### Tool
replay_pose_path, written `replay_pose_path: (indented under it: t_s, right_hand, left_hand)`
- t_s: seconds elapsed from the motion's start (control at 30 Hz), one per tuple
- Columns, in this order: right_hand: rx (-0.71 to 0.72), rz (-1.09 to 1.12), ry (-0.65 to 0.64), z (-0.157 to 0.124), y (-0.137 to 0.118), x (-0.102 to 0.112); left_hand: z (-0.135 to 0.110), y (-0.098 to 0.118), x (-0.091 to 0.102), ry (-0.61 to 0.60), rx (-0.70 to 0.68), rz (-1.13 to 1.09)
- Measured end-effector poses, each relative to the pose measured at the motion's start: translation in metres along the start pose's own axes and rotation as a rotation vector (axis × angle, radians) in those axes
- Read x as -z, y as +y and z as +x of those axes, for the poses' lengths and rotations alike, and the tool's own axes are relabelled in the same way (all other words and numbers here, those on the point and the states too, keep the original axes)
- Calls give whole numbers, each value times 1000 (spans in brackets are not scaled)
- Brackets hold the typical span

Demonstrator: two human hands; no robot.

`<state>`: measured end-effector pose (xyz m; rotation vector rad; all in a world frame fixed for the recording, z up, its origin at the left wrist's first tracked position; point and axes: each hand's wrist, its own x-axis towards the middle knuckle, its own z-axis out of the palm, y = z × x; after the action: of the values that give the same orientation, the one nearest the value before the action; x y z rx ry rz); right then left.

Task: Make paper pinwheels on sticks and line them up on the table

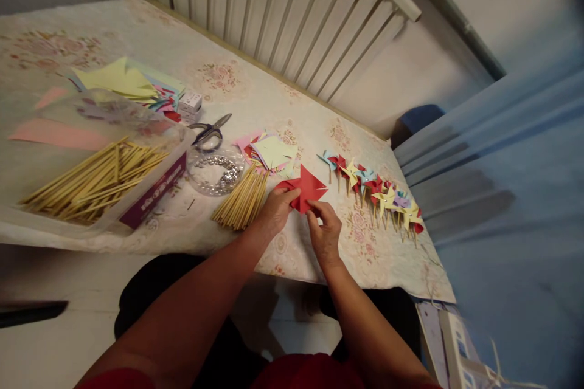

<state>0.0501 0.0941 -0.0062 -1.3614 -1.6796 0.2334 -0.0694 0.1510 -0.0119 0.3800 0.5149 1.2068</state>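
A red paper square with slits cut into it (309, 187) is held between both hands above the table's front part. My left hand (279, 206) pinches its left side, where a corner looks folded over. At the lower right edge, my right hand (325, 225) grips the same paper between thumb and fingers. Just left of my left hand lies a bundle of thin wooden sticks (241, 197). Behind it sits a pile of coloured paper pieces (271, 152). Finished paper pinwheels on sticks (374, 185) lie in a row to the right.
A clear plastic box (157, 185) of wooden sticks stands at the left. Beside it are a round dish of small metal pins (216, 173), scissors (210, 132), small white boxes (190, 104) and yellow paper sheets (116, 82). A radiator (274, 12) runs behind the table; a blue curtain (506, 194) hangs right.
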Motion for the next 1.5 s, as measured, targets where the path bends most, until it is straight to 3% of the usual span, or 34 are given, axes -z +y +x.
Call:
replay_pose_path:
  t_s: [0.37, 0.73, 1.03, 1.5]
  right_hand:
    - [-385, 299, 47, 15, -12, -14]
    - [-580, 382, 63, 26, -16, -17]
    - [-656, 401, 110, 31, -18, -21]
    - [-656, 378, 92, 32, -17, -22]
  left_hand:
    - [1, 0, 2, -59, -7, 57]
    - [1, -1, 0, -63, -13, 68]
    - [0, -2, 0, -57, -7, 92]
    - [-1, 2, -3, -43, 30, 107]
